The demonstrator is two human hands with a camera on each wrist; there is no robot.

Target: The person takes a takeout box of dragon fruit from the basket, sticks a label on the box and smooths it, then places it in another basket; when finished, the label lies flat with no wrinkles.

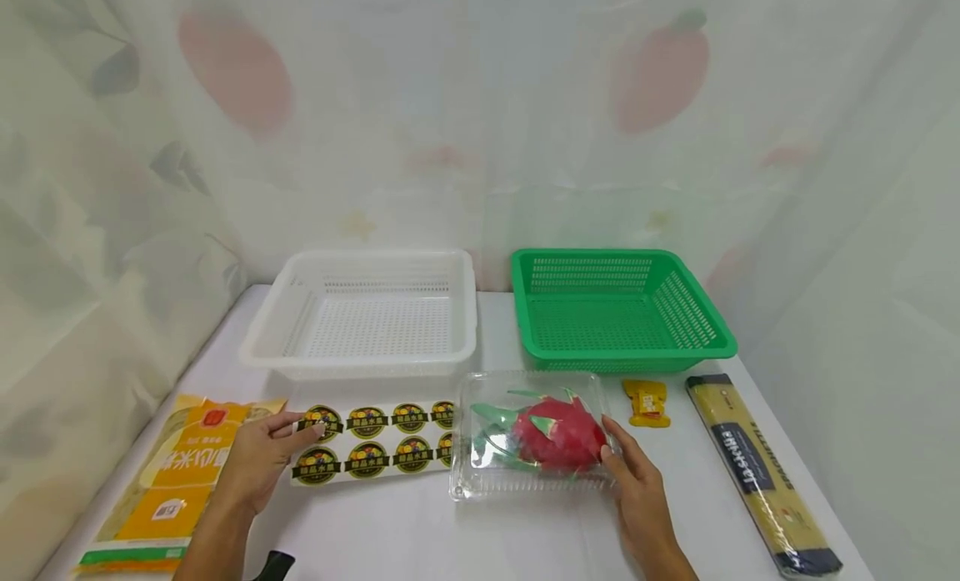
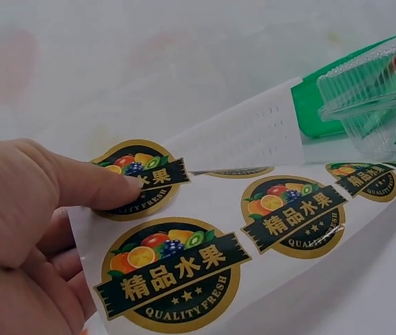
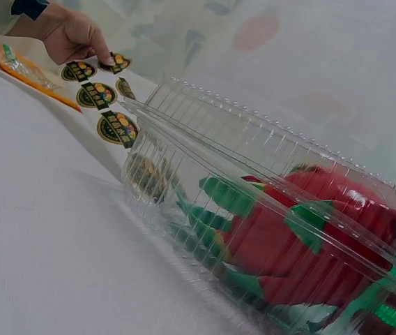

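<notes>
The left hand [image 1: 255,460] pinches the left end of a sticker sheet [image 1: 378,442] between thumb and fingers, raising that end a little, while the right hand [image 1: 637,489] grips the right side of a clear plastic box [image 1: 525,488], its thumb and fingers bent round the edge. Inside the box sits a red dragon fruit [image 1: 566,439] with curling green scales, its skin showing glossy through the ribbed, shiny walls. The sheet, smooth white backing with two rows of round black-and-gold stickers, reaches the box's left side; I can't tell whether it runs beneath. Both are at the middle of a table [image 1: 375,539] with a plain white top. Along its left edge lies a flat yellow bag [image 1: 176,464] with a printed front; along the right edge, a long spaghetti packet [image 1: 757,473] with dark ends. A small, crinkled yellow packet [image 1: 647,403] rests between that and the box. At the far edge stand two oblong, perforated plastic baskets with sloping sides: a white basket [image 1: 375,368] toward the far left corner, a green basket [image 1: 622,360] toward the far right. Pale, softly creased curtains [image 1: 480,106] with faded fruit and leaf prints hang behind and along the sides.
</notes>
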